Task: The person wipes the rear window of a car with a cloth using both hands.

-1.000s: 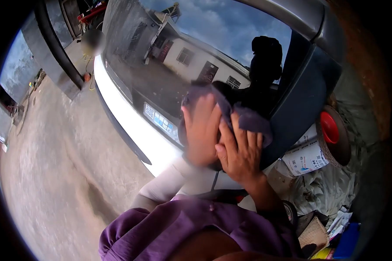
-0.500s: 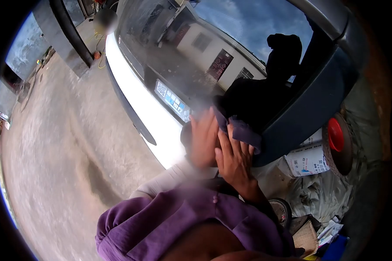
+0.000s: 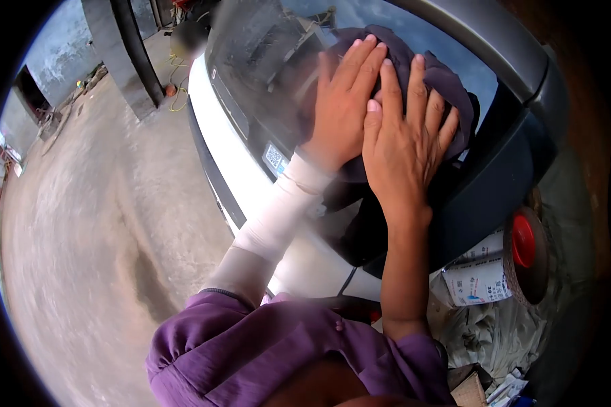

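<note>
A dark purple cloth (image 3: 448, 85) lies bunched against the glossy dark glass (image 3: 265, 88) of a white vehicle. Both palms press flat on it, side by side. My left hand (image 3: 346, 105), below which a pale sleeve covers the forearm, rests on the cloth's left part with fingers stretched out. On the right part lies my right hand (image 3: 407, 139), its fingers spread and its forearm bare. The two hands nearly touch at the thumb side. A sticker with a square code (image 3: 274, 157) shows on the glass, left of the hands.
The white body panel (image 3: 231, 163) curves along the left, above a concrete floor (image 3: 102, 237). A grey pillar (image 3: 123, 57) stands at the upper left. At the lower right are a container with a red item (image 3: 523, 241), a printed sheet (image 3: 478, 281) and crumpled plastic sheeting (image 3: 499, 332).
Both hands and the cloth have moved up the glass, away from the body, after a slight move down. Both arms are now stretched farther, and the camera view has shifted.
</note>
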{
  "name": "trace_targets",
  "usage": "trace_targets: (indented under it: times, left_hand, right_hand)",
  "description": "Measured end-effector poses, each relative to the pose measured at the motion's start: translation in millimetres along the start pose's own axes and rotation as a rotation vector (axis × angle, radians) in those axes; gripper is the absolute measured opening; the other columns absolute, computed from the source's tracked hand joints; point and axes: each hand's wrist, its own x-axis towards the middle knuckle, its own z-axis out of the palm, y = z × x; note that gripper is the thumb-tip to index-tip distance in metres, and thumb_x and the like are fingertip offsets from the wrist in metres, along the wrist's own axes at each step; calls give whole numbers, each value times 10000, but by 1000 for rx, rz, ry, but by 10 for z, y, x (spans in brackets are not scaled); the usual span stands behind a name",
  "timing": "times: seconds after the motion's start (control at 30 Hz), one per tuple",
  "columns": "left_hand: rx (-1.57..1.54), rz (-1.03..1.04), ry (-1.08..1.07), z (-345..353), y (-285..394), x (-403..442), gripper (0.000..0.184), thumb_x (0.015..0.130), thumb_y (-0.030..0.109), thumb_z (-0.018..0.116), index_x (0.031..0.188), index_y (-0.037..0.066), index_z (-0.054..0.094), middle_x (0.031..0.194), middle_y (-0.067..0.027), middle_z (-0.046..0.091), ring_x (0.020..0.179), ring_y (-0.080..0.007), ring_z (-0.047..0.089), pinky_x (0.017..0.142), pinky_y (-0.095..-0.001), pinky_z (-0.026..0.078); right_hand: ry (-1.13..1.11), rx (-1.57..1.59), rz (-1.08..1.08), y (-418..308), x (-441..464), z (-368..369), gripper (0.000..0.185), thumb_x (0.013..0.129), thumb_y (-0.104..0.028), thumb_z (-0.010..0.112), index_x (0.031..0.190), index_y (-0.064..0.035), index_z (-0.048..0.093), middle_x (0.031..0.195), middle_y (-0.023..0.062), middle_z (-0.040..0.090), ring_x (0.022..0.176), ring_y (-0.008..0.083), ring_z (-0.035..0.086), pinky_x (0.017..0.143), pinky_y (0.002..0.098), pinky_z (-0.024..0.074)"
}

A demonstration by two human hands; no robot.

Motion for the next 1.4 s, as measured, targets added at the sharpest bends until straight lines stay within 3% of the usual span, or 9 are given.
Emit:
trace_targets:
  times: [0.2, 0.27, 0.5, 0.6, 0.73, 1.0, 1.1, 1.2, 1.4]
  left_hand:
    - [41, -203, 13, -136, -449, -431, 553, 1007, 294, 450, 1491, 28, 413, 1567, -209, 378, 1468, -374, 332, 1201, -587, 129]
    - [189, -283, -42, -243, -488, -598, 575, 968, 299, 542, 1446, -8, 458, 1525, -178, 441, 1471, -343, 334, 1200, -495, 214]
    - [282, -288, -150, -682, -359, -1088, 647, 837, 311, 670, 1388, 21, 495, 1345, -222, 516, 1300, -420, 433, 1081, -467, 359]
    - [312, -437, -195, -720, -352, -1367, 527, 888, 191, 634, 1352, -29, 515, 1399, -237, 498, 1329, -440, 410, 1113, -463, 364]
    - [352, -459, -186, -665, -490, -1704, 544, 892, 212, 639, 1364, -24, 503, 1420, -239, 471, 1323, -444, 404, 1113, -475, 355]
    - [302, -573, -230, -622, -73, -1098, 644, 946, 332, 580, 1457, -23, 413, 1532, -211, 384, 1486, -370, 271, 1207, -483, 220]
    - [204, -393, -121, -252, -236, -977, 669, 962, 344, 548, 1505, -4, 369, 1591, -185, 320, 1523, -335, 217, 1224, -521, 136]
    - [299, -257, -164, -99, 63, -778, 647, 979, 340, 497, 1514, 2, 362, 1588, -184, 325, 1523, -339, 220, 1224, -527, 138]
    - [-10, -356, -40, -12, 624, -1292, 556, 976, 278, 494, 1453, -5, 459, 1554, -211, 394, 1460, -405, 340, 1170, -596, 205]
  right_hand:
    - [-33, 111, -121, -416, 122, 443, 465, 948, -268, 581, 1376, -85, 580, 1509, 157, 472, 1366, 337, 423, 1154, 514, 250]
    - [-102, 170, -161, -570, 28, 595, 452, 940, -254, 563, 1347, -60, 592, 1498, 148, 484, 1400, 324, 396, 1162, 498, 244]
    - [-379, 341, -313, -963, -306, 841, 330, 926, -260, 535, 1159, -51, 642, 1403, 131, 543, 1399, 292, 389, 1158, 484, 250]
    - [-275, 328, -421, -1072, -460, 917, 246, 852, -217, 579, 1047, -95, 666, 1055, 66, 638, 1024, 248, 546, 924, 416, 382]
    - [-498, 328, -445, -1163, -623, 975, 323, 920, -275, 538, 1154, -81, 647, 1296, 121, 585, 1314, 295, 444, 1144, 461, 260]
    - [-419, 336, -340, -769, -265, 611, 376, 935, -256, 538, 1243, -66, 641, 1448, 169, 527, 1362, 320, 430, 1139, 493, 271]
    - [-232, 267, -291, -403, -163, 320, 406, 948, -228, 556, 1321, -77, 608, 1472, 154, 505, 1348, 332, 442, 1124, 505, 290]
    - [-195, 201, -242, -133, -257, 10, 421, 962, -221, 543, 1361, -92, 584, 1496, 139, 483, 1301, 337, 468, 1108, 510, 302]
    - [-432, 241, -87, 11, -901, -337, 455, 958, -248, 517, 1384, -98, 570, 1518, 135, 464, 1277, 338, 482, 1097, 500, 292]
